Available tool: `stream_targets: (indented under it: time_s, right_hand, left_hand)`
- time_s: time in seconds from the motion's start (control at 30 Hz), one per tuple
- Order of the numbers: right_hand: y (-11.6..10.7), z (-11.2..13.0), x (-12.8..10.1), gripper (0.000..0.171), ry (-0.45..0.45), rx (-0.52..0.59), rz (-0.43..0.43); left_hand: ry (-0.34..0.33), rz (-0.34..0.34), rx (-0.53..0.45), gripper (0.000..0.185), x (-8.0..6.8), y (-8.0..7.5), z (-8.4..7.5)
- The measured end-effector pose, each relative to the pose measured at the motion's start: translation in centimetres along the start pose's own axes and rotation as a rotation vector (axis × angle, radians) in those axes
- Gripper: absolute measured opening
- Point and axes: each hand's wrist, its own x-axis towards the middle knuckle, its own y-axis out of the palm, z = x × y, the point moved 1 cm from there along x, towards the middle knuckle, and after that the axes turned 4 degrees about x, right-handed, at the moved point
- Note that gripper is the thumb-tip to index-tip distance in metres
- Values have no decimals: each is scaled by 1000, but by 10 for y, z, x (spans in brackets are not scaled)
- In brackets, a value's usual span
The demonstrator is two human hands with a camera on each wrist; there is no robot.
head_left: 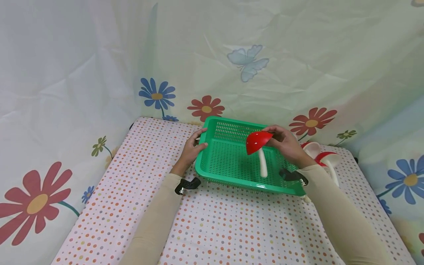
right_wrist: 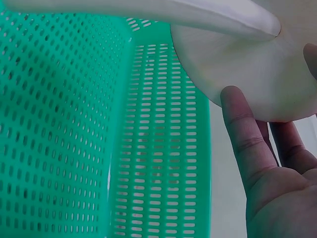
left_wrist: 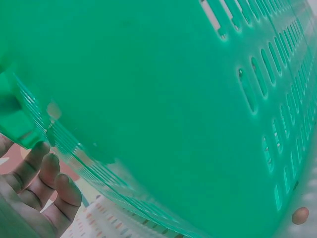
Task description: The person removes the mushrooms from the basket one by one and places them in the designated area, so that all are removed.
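On the polka-dot tablecloth (head_left: pixel 232 228), the left hand (head_left: pixel 192 149) grips the left rim of the green perforated basket (head_left: pixel 228 162), fingers curled over its edge. Above the basket's middle, a toy mushroom (head_left: pixel 258 147) with a red white-dotted cap hangs tilted, stem down. The right hand (head_left: pixel 288 143) pinches its cap. Further right, two more toy mushrooms (head_left: pixel 322 158) lie beside the basket.

Red white-dotted toy mushroom (head_left: pixel 258 144) tilted, cream stem angled down, held above the green perforated basket (head_left: pixel 228 162), which sits on the dotted table.
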Motion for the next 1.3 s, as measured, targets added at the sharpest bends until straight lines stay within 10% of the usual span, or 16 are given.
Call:
stream_targets:
  time_s: [1.17, 1.3]
  right_hand:
    - [-35, -10, -50, 34, 43, -150, -105]
    - [-40, -8, -54, 33, 46, -150, -108]
  left_hand:
    - [3, -9, -10, 56, 0, 1, 0]
    - [16, -28, -12, 56, 7, 1, 19]
